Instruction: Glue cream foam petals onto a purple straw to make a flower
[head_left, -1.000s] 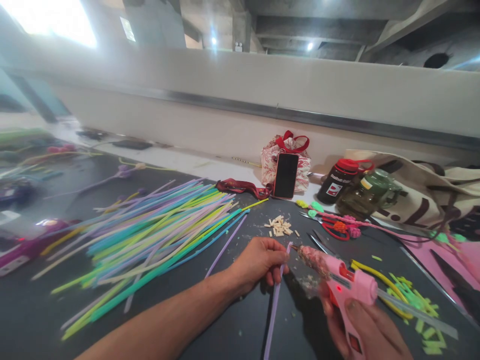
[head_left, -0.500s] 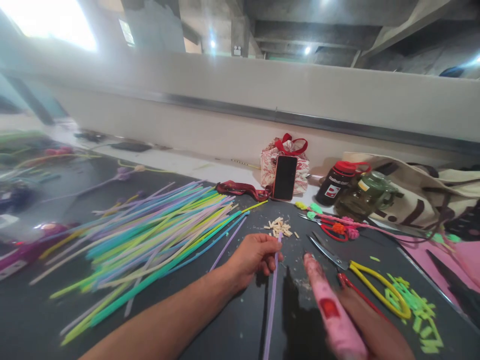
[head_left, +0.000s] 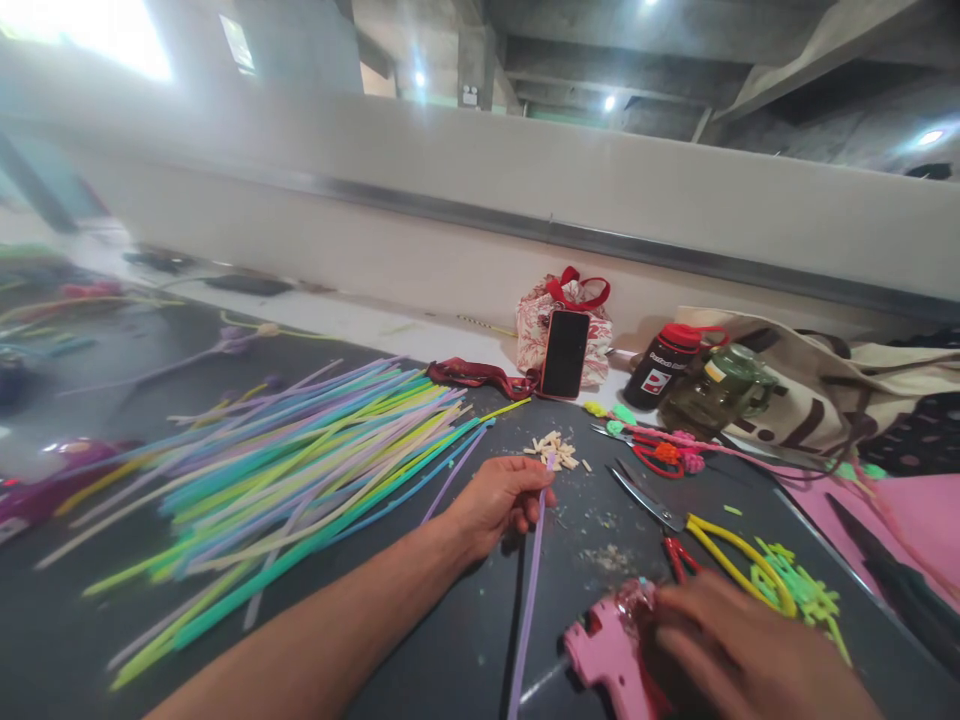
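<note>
My left hand (head_left: pixel 514 500) pinches a lilac pipe cleaner (head_left: pixel 529 590) near its upper end, and the rest of it runs down toward me. On the right, my right hand (head_left: pixel 720 625) is blurred beside a pink pistol-shaped tool (head_left: pixel 604 650), which lies on the table and looks like a glue gun. Its fingertips are close to red-handled pliers (head_left: pixel 679 560), mostly hidden; whether they touch anything is unclear. Beyond my left hand lies a small pile of short pale sticks (head_left: pixel 553 448). Scissors with yellow handles (head_left: pixel 735 550) rest past my right hand.
Many coloured pipe cleaners (head_left: pixel 300 480) spread across the left. Cut green pieces (head_left: pixel 799 580) lie at right. Along the back stand a phone (head_left: pixel 565 355), a patterned bag (head_left: pixel 532 335), a black bottle (head_left: pixel 660 370), a green jug (head_left: pixel 720 390) and a canvas bag (head_left: pixel 795 390). Red-handled scissors (head_left: pixel 660 458) lie before them.
My right hand has let go of the pink tool, which now lies on the table, and has shifted toward the red-handled pliers. My left hand keeps its pinch on the lilac pipe cleaner.
</note>
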